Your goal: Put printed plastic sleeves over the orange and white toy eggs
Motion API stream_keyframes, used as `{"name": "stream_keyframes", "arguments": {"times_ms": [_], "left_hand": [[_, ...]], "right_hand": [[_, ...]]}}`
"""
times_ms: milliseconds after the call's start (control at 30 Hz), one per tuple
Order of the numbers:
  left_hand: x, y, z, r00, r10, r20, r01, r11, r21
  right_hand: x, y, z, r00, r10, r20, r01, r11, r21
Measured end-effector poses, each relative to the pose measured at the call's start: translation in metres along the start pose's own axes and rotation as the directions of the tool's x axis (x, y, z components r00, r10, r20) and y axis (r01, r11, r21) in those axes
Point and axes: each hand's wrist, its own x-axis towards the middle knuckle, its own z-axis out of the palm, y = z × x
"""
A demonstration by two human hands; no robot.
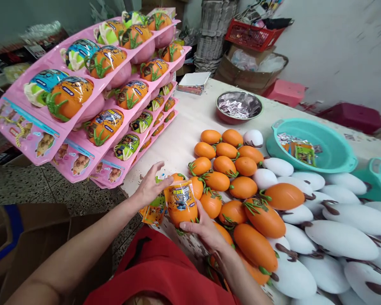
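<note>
My right hand is closed around an orange egg-shaped toy with green strands at its lower end. A printed orange packet lies against the toy's upper face. My left hand is at the packet's upper left, its fingers stretched and apart, one fingertip close to the packet's top edge; whether it touches cannot be made out. Below that hand, several green and orange printed packets sit at the table's edge. Right of my hands are several loose orange toys with green stems.
Stacked pink trays of packaged toys rise at the left. Several white toys with brown stems crowd the right. A metal bowl and a teal basin hold small packets. A cardboard box stands on the floor.
</note>
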Motion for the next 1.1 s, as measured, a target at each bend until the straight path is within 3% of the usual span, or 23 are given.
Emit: {"name": "stream_keyframes", "arguments": {"times_ms": [33,100,200,300,500,567,800,867,933,1033,1100], "left_hand": [[-0.007,-0.006,-0.002,0.998,-0.066,0.023,0.067,0.997,-0.027],[-0.021,-0.019,-0.003,0.963,-0.206,0.173,0.215,0.976,-0.037],[-0.035,-0.033,0.000,0.905,-0.237,0.354,0.264,0.964,-0.030],[-0.039,-0.039,0.003,0.874,-0.215,0.437,0.254,0.967,-0.032],[-0.051,-0.054,-0.001,0.799,-0.330,0.503,0.403,0.914,-0.041],[-0.054,-0.057,0.000,0.797,-0.316,0.515,0.408,0.910,-0.073],[-0.046,-0.049,0.011,0.851,-0.190,0.489,0.316,0.930,-0.188],[-0.032,-0.041,0.010,0.869,-0.183,0.460,0.283,0.946,-0.158],[-0.002,-0.028,0.005,0.914,-0.163,0.371,0.228,0.964,-0.138],[0.078,-0.004,-0.007,0.986,-0.073,0.152,0.094,0.986,-0.140],[0.142,0.007,-0.012,1.000,-0.030,-0.010,0.029,0.995,-0.095]], "right_hand": [[-0.006,0.003,0.004,0.999,-0.008,-0.033,0.009,1.000,0.017],[-0.017,0.008,0.008,0.999,0.011,-0.053,-0.008,0.999,0.052],[-0.029,0.015,0.006,0.997,0.072,-0.006,-0.071,0.987,0.143],[-0.032,0.020,0.000,0.994,0.097,-0.044,-0.089,0.984,0.153],[-0.038,0.032,-0.002,0.986,0.162,-0.045,-0.157,0.983,0.096],[-0.040,0.033,-0.003,0.989,0.143,-0.042,-0.141,0.988,0.061],[-0.024,0.024,-0.005,0.992,0.099,-0.073,-0.092,0.991,0.094],[-0.011,0.016,-0.006,0.993,0.082,-0.082,-0.075,0.994,0.079],[0.008,0.004,-0.010,0.986,0.034,-0.161,-0.022,0.997,0.076],[0.042,-0.017,-0.022,0.910,-0.071,-0.409,0.106,0.992,0.063],[0.058,-0.027,-0.032,0.844,-0.116,-0.524,0.134,0.991,-0.004]]}}
